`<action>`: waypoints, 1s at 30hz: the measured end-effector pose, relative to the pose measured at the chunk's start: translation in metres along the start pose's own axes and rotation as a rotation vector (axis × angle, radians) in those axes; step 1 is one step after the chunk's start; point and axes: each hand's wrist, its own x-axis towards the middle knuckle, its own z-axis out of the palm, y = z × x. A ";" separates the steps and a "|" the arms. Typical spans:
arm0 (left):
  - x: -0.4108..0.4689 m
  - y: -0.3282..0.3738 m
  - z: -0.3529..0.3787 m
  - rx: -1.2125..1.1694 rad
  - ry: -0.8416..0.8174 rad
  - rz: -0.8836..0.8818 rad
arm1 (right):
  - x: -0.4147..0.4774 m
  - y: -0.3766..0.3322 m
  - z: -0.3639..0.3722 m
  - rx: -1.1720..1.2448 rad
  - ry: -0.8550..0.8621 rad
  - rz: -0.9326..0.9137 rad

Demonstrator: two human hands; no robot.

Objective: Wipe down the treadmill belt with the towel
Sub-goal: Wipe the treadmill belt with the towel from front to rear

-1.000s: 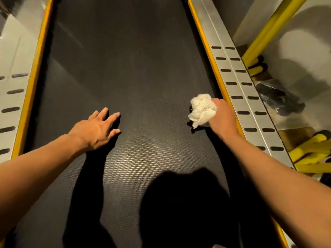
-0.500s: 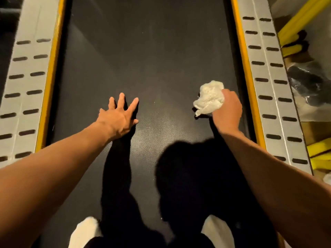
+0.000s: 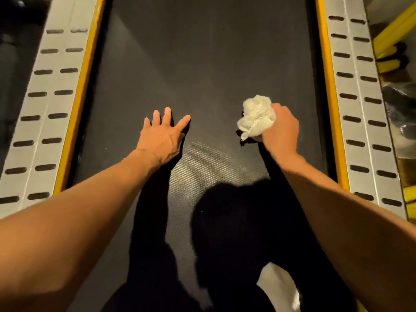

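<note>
The dark textured treadmill belt runs away from me between two side rails. My right hand grips a crumpled white towel and holds it down on the belt, right of the middle. My left hand lies flat on the belt with its fingers spread, left of the towel. Shadows of my arms and head darken the near part of the belt.
Grey slotted side rails with yellow inner edges flank the belt on the left and right. Yellow frame tubes and a dark plastic-wrapped object lie beyond the right rail. A white shoe shows at the bottom.
My right hand with the towel has moved from beside the right rail toward the belt's middle. My left hand has shifted forward and to the right, and the view has turned to the left.
</note>
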 end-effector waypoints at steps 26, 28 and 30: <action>-0.039 -0.082 0.011 -0.227 0.130 -0.161 | 0.001 -0.147 0.067 0.061 -0.146 -0.273; -0.038 -0.081 0.006 -0.284 0.133 -0.185 | 0.003 -0.146 0.075 0.051 -0.125 -0.206; -0.038 -0.084 0.004 -0.340 0.105 -0.194 | -0.013 -0.152 0.079 -0.032 -0.186 -0.309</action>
